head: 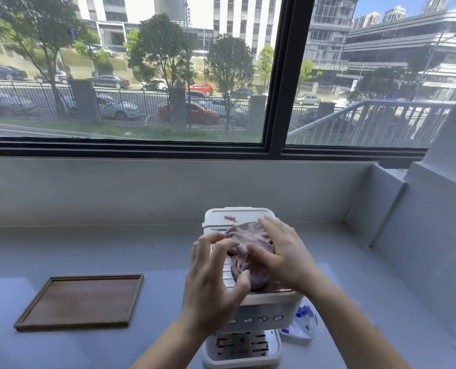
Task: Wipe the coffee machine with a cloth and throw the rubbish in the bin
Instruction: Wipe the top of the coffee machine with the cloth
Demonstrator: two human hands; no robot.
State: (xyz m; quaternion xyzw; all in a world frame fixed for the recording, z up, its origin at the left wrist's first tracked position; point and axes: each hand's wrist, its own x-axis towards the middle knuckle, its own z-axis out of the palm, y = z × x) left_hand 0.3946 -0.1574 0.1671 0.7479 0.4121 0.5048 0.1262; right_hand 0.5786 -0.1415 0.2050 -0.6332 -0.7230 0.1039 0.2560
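A white coffee machine (250,310) stands on the grey counter in front of me, with its drip tray (241,355) at the bottom edge of the view. A crumpled pinkish-grey cloth (244,235) lies on the machine's top. My left hand (213,275) curls its fingers and thumb round the cloth's left side. My right hand (282,249) lies over the cloth's right side, fingers stretched out and pressing down. A crumpled blue-and-white plastic wrapper (301,326) lies on the counter just right of the machine. No bin is in view.
A flat wooden tray (83,302) lies on the counter (115,249) to the left. A white wall with a stepped corner (407,222) closes the right side. A large window (274,75) runs along the back.
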